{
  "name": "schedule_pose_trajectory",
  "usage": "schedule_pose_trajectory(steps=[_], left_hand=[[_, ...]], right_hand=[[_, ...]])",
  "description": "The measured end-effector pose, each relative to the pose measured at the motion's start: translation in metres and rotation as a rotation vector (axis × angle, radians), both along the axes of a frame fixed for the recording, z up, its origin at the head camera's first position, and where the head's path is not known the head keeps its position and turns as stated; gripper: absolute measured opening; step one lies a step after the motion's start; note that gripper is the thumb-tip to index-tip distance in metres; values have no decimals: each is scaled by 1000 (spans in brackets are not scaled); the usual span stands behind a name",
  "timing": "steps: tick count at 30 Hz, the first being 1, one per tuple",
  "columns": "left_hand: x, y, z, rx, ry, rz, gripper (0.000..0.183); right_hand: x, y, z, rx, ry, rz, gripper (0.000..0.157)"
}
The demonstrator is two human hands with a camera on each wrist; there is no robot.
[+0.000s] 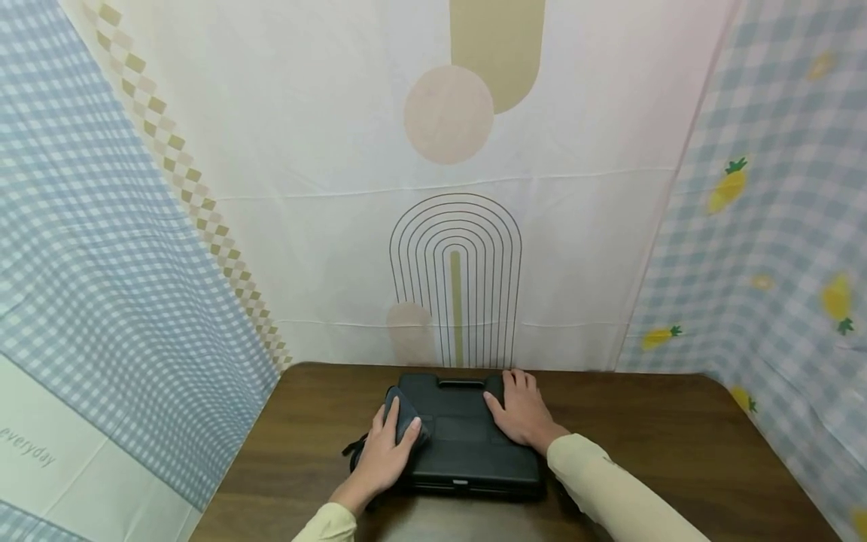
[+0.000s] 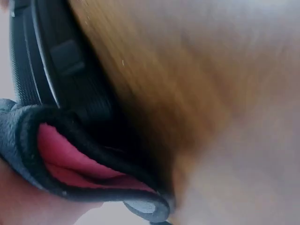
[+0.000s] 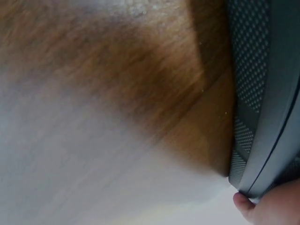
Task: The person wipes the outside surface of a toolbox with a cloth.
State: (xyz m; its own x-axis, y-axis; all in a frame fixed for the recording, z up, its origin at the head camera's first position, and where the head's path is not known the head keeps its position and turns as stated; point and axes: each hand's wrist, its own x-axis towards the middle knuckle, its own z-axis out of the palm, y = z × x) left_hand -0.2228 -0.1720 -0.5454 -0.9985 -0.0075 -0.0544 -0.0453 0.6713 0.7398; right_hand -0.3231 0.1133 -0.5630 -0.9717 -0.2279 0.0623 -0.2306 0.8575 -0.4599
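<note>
A black hard plastic case (image 1: 467, 455) lies flat on the wooden table, its handle cutout at the far side and a small latch at the near side. By its left edge my left hand (image 1: 382, 455) holds a dark grey fabric pouch (image 1: 406, 414) between thumb and fingers. The pouch (image 2: 75, 154) gapes in the left wrist view and shows a pink lining. My right hand (image 1: 524, 410) rests on the case's right side, fingers stretched toward the far corner and thumb on the lid. In the right wrist view, a fingertip (image 3: 243, 204) sits at the corner of the case's textured side (image 3: 248, 70).
The brown wooden table (image 1: 650, 436) extends to both sides of the case. A patterned white cloth (image 1: 325, 263) hangs right behind it, with blue checked cloths (image 1: 135, 226) at left and right. A black strap (image 1: 354, 448) shows beside my left hand.
</note>
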Motion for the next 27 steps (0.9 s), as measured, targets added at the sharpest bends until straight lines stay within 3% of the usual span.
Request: schedule_pose_trajectory(steps=[7, 15, 23, 27], left_hand=[[-26, -5, -3, -49, 0, -56, 92], [-74, -10, -1, -150, 18, -136, 94], [-116, -8, 5, -367, 4, -159, 91], [-129, -1, 9, -415, -33, -155, 89]], right_hand=[[0, 2, 1, 12, -10, 8, 77], [0, 2, -2, 11, -7, 6, 77], [-2, 0, -3, 24, -5, 7, 77], [-2, 1, -4, 35, -3, 2, 77]])
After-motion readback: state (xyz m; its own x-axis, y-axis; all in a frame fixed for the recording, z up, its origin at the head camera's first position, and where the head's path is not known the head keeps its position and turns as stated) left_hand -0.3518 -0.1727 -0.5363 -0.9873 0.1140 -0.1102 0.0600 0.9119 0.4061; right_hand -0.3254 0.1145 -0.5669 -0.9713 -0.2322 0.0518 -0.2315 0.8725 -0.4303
